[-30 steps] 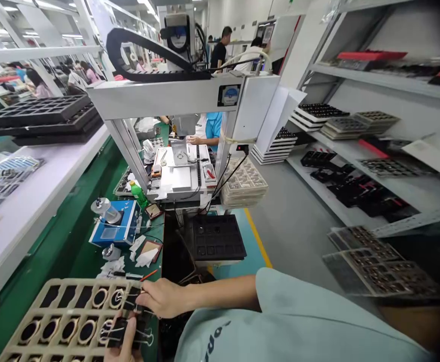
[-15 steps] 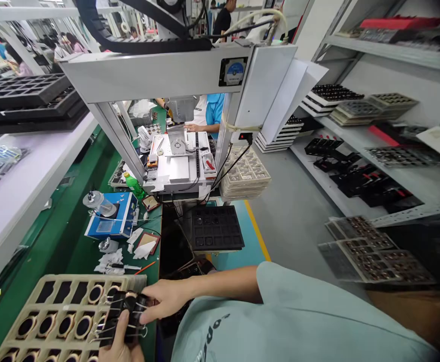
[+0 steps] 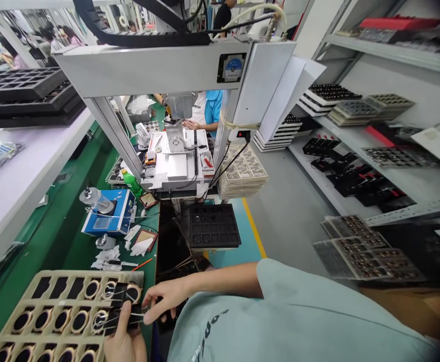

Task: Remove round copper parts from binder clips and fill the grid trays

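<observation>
My left hand (image 3: 125, 334) is closed around black binder clips (image 3: 119, 318) with silver wire handles, its thumb lying across them. Whatever the clips may be pinching is hidden. Just to their right is my right hand (image 3: 165, 299), fingers curled but apart, with thumb and forefinger close to a wire handle's end; whether they touch it I cannot tell. Beneath the clips lies a beige tray (image 3: 56, 302) with rows of round dark watch faces (image 3: 80, 321) in gold-coloured rims. Several slots in its back row show only black.
Behind the tray are crumpled tissues (image 3: 106, 257), an orange stick (image 3: 142, 264) and a blue machine (image 3: 110, 213). A black tray (image 3: 214, 226) stands right of the bench. A white-framed machine (image 3: 148, 73) rises ahead; a person in blue (image 3: 214, 108) works beyond it.
My right hand has drawn back a little to the right from the clips, its fingers spreading. My left hand still holds the clips, and the view has shifted slightly.
</observation>
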A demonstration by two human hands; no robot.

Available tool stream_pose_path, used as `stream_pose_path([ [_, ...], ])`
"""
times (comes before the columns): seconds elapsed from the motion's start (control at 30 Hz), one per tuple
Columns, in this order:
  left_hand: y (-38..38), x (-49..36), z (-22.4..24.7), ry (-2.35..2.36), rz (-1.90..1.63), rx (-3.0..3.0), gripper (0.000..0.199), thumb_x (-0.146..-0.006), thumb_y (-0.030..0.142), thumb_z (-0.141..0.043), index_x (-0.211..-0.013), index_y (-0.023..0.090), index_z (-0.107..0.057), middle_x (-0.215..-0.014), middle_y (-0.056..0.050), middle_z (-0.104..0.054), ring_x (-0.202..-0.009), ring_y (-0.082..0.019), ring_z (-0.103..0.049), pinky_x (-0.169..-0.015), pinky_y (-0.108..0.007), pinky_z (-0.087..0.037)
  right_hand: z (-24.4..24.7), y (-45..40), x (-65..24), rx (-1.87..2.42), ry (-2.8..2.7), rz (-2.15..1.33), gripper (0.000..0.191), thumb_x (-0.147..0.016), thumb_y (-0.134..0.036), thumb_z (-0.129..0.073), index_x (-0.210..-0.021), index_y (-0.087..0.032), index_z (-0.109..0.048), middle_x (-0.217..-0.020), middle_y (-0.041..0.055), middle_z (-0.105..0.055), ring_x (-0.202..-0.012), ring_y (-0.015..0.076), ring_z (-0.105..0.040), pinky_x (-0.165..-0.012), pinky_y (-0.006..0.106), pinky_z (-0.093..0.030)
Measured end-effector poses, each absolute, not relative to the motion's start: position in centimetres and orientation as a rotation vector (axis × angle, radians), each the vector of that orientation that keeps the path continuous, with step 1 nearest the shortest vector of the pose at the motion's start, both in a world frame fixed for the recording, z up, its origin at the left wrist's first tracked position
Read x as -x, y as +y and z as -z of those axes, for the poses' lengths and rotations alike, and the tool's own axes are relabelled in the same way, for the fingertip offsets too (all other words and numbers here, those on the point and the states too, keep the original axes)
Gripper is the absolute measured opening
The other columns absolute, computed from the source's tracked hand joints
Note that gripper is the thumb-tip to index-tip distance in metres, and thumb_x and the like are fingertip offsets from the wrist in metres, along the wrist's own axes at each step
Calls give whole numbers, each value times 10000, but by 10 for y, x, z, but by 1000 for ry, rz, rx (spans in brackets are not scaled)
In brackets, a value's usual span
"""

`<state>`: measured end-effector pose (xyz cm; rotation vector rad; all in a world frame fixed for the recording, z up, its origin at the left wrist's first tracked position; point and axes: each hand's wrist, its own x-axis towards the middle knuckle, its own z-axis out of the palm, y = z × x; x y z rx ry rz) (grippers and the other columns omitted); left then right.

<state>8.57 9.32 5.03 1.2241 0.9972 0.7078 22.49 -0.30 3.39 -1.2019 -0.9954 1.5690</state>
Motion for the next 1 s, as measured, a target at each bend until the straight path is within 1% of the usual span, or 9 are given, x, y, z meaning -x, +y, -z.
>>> stream_pose_path([
  [0.13,82,-90,-56,1098,-717,-1104,354,-659,210,-823,-993,225,-706,-1125,-47,-721,-1139,-275,-662,-1079,-463,-503,-46,0,-212,1565,-1329,-1368,426,-879,-540,-682,-715,-159,-581,-601,-55,-568,-567,95,-560,-563,194,-427],
  [0.2,81,-90,-56,1107,-707,-1056,313,-672,216,-815,-965,210,-706,-1076,-53,-729,-1066,-266,-688,-1014,-454,-550,-49,-1,-206,1660,-1423,-1256,442,-907,-518,-660,-661,-160,-579,-544,-56,-543,-557,94,-534,-561,197,-388],
  [0.33,88,-84,-53,1091,-765,-987,231,-741,234,-777,-956,211,-697,-988,-30,-726,-948,-215,-699,-924,-413,-592,-45,-8,-204,1685,-1391,-1272,413,-910,-536,-648,-740,-160,-647,-539,-56,-572,-593,105,-583,-578,190,-402],
  [0.43,94,-79,-54,1043,-816,-965,283,-733,208,-784,-994,227,-678,-964,-3,-716,-870,-178,-689,-860,-410,-610,-36,-17,-213,1625,-1223,-1404,386,-925,-516,-631,-802,-152,-661,-564,-49,-605,-591,109,-611,-582,190,-449],
  [0.6,83,-69,-54,1120,-894,-1019,441,-607,189,-853,-1010,223,-677,-1045,-4,-706,-845,-146,-680,-736,-290,-602,-8,-34,-228,1411,-777,-1502,146,-859,-248,-719,-864,-147,-613,-678,-42,-635,-580,82,-609,-560,175,-503],
  [0.77,71,-44,-31,1282,-903,-895,502,-539,223,-881,-993,179,-671,-1007,-39,-702,-818,-157,-679,-706,-297,-596,58,-52,-230,1667,-553,-1446,48,-877,-152,-643,-896,-136,-603,-665,-19,-630,-591,91,-604,-565,175,-493],
  [0.87,72,-26,-20,1366,-907,-827,516,-518,225,-899,-978,145,-679,-996,-64,-700,-797,-163,-681,-709,-315,-598,100,-58,-226,1963,-561,-1429,56,-902,-181,-616,-905,-126,-610,-666,-4,-642,-593,103,-608,-596,199,-496],
  [0.93,71,-15,-17,1398,-918,-824,545,-519,226,-904,-1011,140,-685,-1015,-75,-698,-804,-170,-686,-707,-318,-598,119,-60,-221,2119,-648,-1416,114,-894,-220,-639,-940,-115,-635,-757,41,-694,-703,142,-665,-680,234,-524],
  [1.0,70,-8,-15,1412,-920,-841,591,-527,239,-906,-1067,145,-685,-1022,-75,-699,-804,-173,-690,-700,-314,-598,128,-57,-213,2201,-706,-1397,229,-848,-236,-700,-1031,-107,-653,-982,113,-729,-932,203,-697,-825,287,-535],
])
